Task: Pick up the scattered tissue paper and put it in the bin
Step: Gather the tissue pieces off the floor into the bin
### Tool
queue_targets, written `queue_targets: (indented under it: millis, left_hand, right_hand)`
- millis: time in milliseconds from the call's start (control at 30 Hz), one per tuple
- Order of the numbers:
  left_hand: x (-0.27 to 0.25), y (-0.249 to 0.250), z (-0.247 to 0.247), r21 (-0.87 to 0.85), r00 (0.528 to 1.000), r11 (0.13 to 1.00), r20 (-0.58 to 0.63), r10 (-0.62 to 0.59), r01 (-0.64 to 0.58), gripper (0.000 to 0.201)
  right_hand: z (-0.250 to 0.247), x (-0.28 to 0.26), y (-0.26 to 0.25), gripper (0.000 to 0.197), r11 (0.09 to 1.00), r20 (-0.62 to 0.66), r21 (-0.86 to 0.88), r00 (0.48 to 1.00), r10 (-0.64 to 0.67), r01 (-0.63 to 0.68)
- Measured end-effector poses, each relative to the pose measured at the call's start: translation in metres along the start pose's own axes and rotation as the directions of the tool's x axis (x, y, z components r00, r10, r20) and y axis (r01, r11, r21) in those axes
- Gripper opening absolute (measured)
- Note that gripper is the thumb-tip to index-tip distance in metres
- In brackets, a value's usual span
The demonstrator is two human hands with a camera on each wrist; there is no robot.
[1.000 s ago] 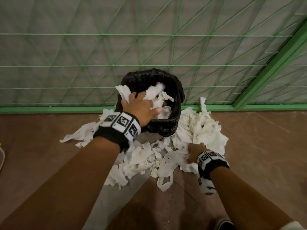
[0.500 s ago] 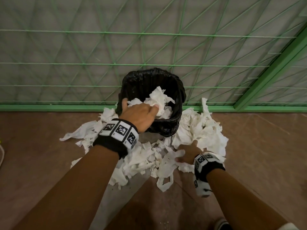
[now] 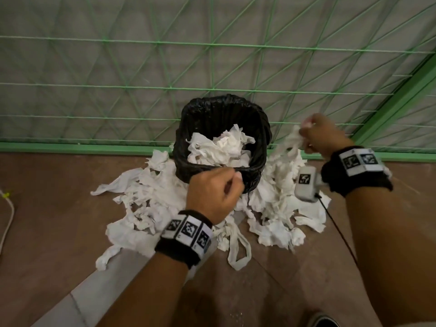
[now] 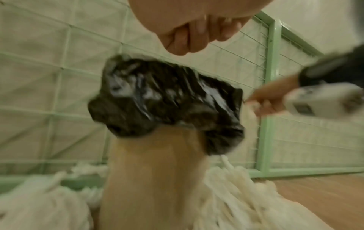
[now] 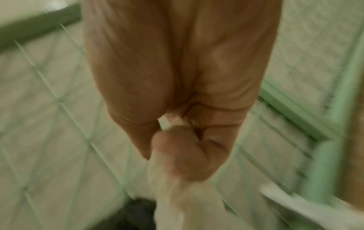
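A bin [image 3: 263,128] lined with a black bag stands against the fence, with crumpled white tissue [image 3: 221,147] inside it. More tissue [image 3: 151,199] lies scattered on the floor around its base. My left hand [image 3: 217,190] hovers at the bin's near rim, fingers curled and holding nothing; the left wrist view shows the curled fingers [image 4: 197,35] above the bin [image 4: 167,96]. My right hand [image 3: 316,135] is raised to the right of the bin and grips a bunch of tissue [image 3: 290,142] that trails down to the pile. In the blurred right wrist view the tissue [image 5: 169,194] hangs from the fist.
A green wire-mesh fence [image 3: 212,67] with a green base rail [image 3: 70,147] closes off the far side. A white cord [image 3: 9,208] lies on the brown floor at the left. A black cable [image 3: 339,234] hangs from my right wrist. A shoe tip [image 3: 323,320] shows at the bottom.
My left hand came back out of the bin, leaving its tissue inside. My right hand rose from the floor pile to the bin's right side with a bunch of tissue.
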State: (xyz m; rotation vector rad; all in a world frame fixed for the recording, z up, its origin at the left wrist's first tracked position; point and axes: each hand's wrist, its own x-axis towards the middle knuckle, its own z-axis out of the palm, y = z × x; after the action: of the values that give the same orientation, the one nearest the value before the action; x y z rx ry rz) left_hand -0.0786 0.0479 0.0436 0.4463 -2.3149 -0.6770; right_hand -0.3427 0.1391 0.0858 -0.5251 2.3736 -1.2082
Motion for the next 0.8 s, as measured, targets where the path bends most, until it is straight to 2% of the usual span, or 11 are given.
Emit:
queue_targets:
  millis: [67,133,167,233,300,367,467,533,633,733,800]
  left_hand:
    - [-0.019,-0.003,0.020,0.041,0.997,0.998,0.072,-0.040,0.037,0.036]
    - [-0.043,-0.017,0.042,0.174,0.942,0.980,0.302,-0.149,0.099,0.025]
    - [-0.058,-0.025,0.053,0.264,0.852,0.954,0.458,-0.254,0.143,0.020]
    - [-0.087,-0.043,0.069,0.441,0.553,0.867,0.673,-0.491,0.233,0.044]
    - [-0.110,-0.052,0.079,0.559,0.336,0.803,0.730,-0.595,0.208,0.054]
    - [-0.119,-0.045,0.079,0.554,0.349,0.821,0.748,-0.564,0.138,0.044]
    - [-0.112,-0.039,0.069,0.485,0.507,0.850,0.689,-0.517,0.206,0.032]
    - [-0.100,-0.044,0.059,0.477,0.577,0.842,0.624,-0.527,0.253,0.029]
    - [-0.078,-0.053,0.044,0.497,0.594,0.800,0.548,-0.589,0.336,0.034]
    - [-0.059,-0.070,0.026,0.466,0.562,0.722,0.454,-0.691,0.511,0.035]
    - [-0.048,-0.082,0.014,0.473,0.523,0.678,0.432,-0.735,0.562,0.036]
  right_hand:
    - [-0.016,-0.005,-0.041,0.017,0.990,-0.075,0.046,0.989,-0.129,0.132]
    - [-0.026,-0.019,-0.080,0.032,0.953,-0.105,0.096,0.955,-0.278,0.288]
    - [-0.026,-0.028,-0.101,0.037,0.915,-0.145,0.146,0.923,-0.355,0.375]
    - [-0.020,-0.038,-0.130,0.037,0.818,-0.304,0.170,0.819,-0.487,0.550]
    - [0.002,-0.042,-0.139,0.034,0.804,-0.382,-0.041,0.734,-0.561,0.593]
    - [0.033,-0.044,-0.133,0.024,0.803,-0.225,-0.206,0.772,-0.595,0.559]
    - [0.058,-0.036,-0.100,0.022,0.846,0.192,-0.258,0.883,-0.428,0.467]
    - [0.049,-0.013,-0.063,0.027,0.923,0.008,-0.210,0.944,-0.329,0.323]
    - [0.027,0.023,0.018,0.030,0.926,-0.257,-0.377,0.963,-0.086,-0.018]
    - [0.034,0.016,0.110,0.065,0.828,0.026,-0.501,0.952,0.305,-0.252]
    - [0.051,-0.004,0.147,0.083,0.787,0.136,-0.576,0.925,0.356,-0.218]
